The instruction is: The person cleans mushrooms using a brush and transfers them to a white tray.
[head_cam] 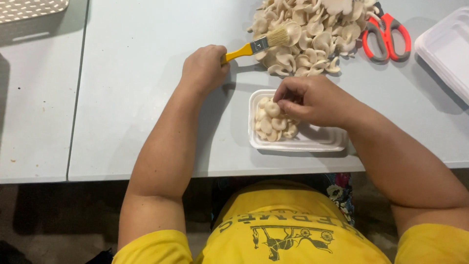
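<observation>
Our left hand (204, 66) fisted round a yellow-handled brush (261, 43), bristles at two o'clock on the mushroom pile (312, 36), our right hand (312, 100) pinching a mushroom (271, 108) over the white tray (312, 142), scissors (386, 36) at one o'clock

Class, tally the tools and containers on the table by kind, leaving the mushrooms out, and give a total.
Paintbrush, held in the left hand: 1
Scissors: 1
White foam trays: 2
Perforated basket: 1
Total: 5
The right hand is at the nearer tray's mushrooms.
</observation>
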